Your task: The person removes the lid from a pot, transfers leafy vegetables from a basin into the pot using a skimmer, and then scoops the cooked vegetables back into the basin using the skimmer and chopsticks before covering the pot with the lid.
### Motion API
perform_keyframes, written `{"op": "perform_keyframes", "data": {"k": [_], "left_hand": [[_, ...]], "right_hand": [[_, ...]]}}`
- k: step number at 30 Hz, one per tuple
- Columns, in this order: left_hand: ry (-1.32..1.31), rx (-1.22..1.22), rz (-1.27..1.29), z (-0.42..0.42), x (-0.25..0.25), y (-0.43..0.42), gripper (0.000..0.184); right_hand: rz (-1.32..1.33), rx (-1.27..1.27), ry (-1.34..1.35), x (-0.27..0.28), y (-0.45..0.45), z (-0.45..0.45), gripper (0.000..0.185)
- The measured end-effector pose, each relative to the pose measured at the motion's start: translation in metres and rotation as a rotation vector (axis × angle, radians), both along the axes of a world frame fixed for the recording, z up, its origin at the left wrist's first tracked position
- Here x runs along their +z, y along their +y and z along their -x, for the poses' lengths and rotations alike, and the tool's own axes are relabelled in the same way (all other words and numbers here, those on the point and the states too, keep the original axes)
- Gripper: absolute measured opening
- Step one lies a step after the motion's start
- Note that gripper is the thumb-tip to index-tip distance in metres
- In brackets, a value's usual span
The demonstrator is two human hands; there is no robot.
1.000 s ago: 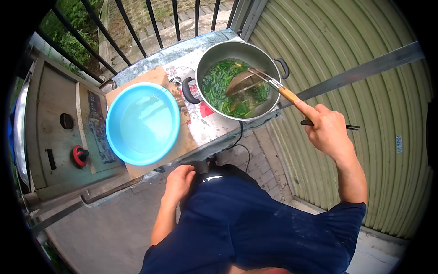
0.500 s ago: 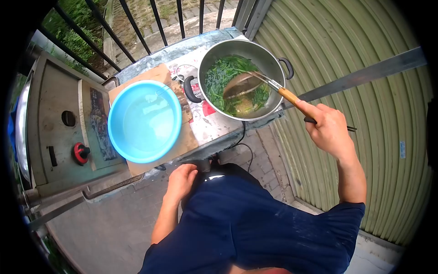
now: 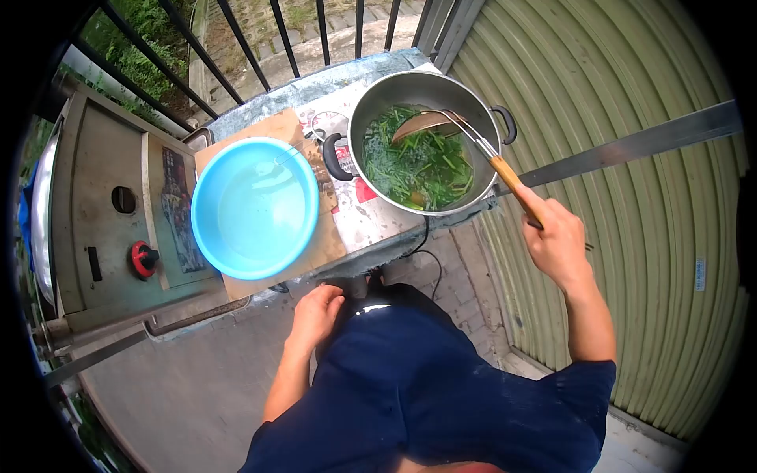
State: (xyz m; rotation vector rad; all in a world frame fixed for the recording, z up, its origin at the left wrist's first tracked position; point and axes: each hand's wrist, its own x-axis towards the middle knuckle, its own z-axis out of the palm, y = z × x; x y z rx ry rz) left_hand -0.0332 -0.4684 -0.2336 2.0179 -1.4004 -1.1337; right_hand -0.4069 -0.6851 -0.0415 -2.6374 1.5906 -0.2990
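- At the right edge of the worktop (image 3: 272, 96), the pot (image 3: 464, 92) holds greens (image 3: 418, 169).
- Right hand (image 3: 556, 243) is clamped on the strainer (image 3: 424, 123); whether left hand (image 3: 317, 314) is closed, I cannot tell.
- Better sweep gently underneath.

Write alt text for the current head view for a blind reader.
A person's right grip holds a wooden-handled skimmer, its scoop among or just above leafy greens in a two-handled pot. Left of it, a blue basin of clear liquid sits on cardboard; the left grip is near the person's navy shirt.
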Motion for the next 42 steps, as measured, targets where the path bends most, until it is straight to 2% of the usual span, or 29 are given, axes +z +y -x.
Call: {"op": "perform_keyframes", "data": {"k": [4,8,12,14,20,26,30,33,38,42], "left_hand": [[-0.033,-0.036,0.026,0.002,-0.005,-0.004,0.021],[-0.03,-0.041,0.079,0.004,0.0,-0.008,0.021],[-0.057,-0.024,0.066,0.002,0.003,-0.004,0.021],[-0.065,-0.024,0.054,0.0,-0.002,0.001,0.022],[-0.054,-0.028,0.054,0.0,-0.004,0.001,0.021],[-0.059,-0.063,0.087,-0.001,0.004,-0.012,0.022],[-0.076,-0.069,0.066,-0.006,0.002,-0.009,0.023],[-0.047,-0.031,0.039,-0.006,-0.002,-0.006,0.023],[-0.02,-0.049,-0.003,-0.005,0.002,-0.011,0.021],[-0.043,-0.076,0.058,-0.009,-0.001,-0.016,0.023]], "right_hand": [[0.093,-0.021,-0.123,0.002,0.006,0.001,0.059],[0.231,0.036,-0.152,-0.05,-0.03,-0.022,0.063],[0.188,0.044,-0.075,-0.1,-0.039,-0.029,0.071],[0.164,0.073,-0.096,-0.104,-0.033,-0.021,0.072],[0.184,0.086,-0.14,-0.057,0.009,0.014,0.057],[0.207,0.13,-0.261,-0.079,-0.01,-0.016,0.059],[0.152,0.217,-0.206,-0.098,-0.017,-0.01,0.062],[0.084,0.243,-0.125,-0.082,-0.006,0.016,0.065],[0.142,0.191,-0.038,-0.042,0.009,0.058,0.071],[0.196,0.069,-0.131,-0.059,-0.012,0.04,0.068]]}}
